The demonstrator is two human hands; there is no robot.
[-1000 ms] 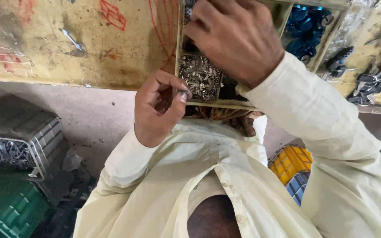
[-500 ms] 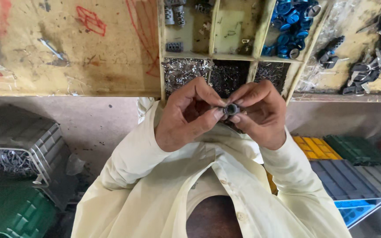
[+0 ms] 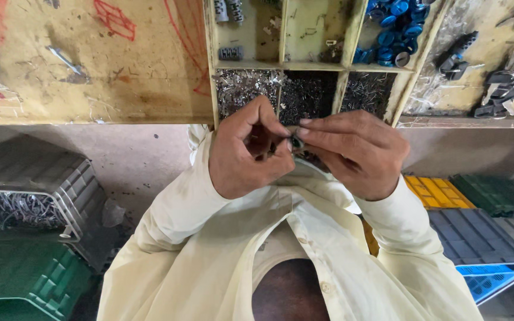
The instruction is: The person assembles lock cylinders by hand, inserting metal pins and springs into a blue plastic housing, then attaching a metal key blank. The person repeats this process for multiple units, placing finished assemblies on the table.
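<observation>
Now your left hand (image 3: 251, 151) and right hand (image 3: 352, 151) have closed tighter, fingers pinching the small dark part (image 3: 296, 142) between them, nearly hidden.

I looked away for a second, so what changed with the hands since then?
The right hand came down out of the tray and met the left hand below it; both now pinch one small dark part between their fingertips. The tray's contents and the crates look unchanged.
</observation>
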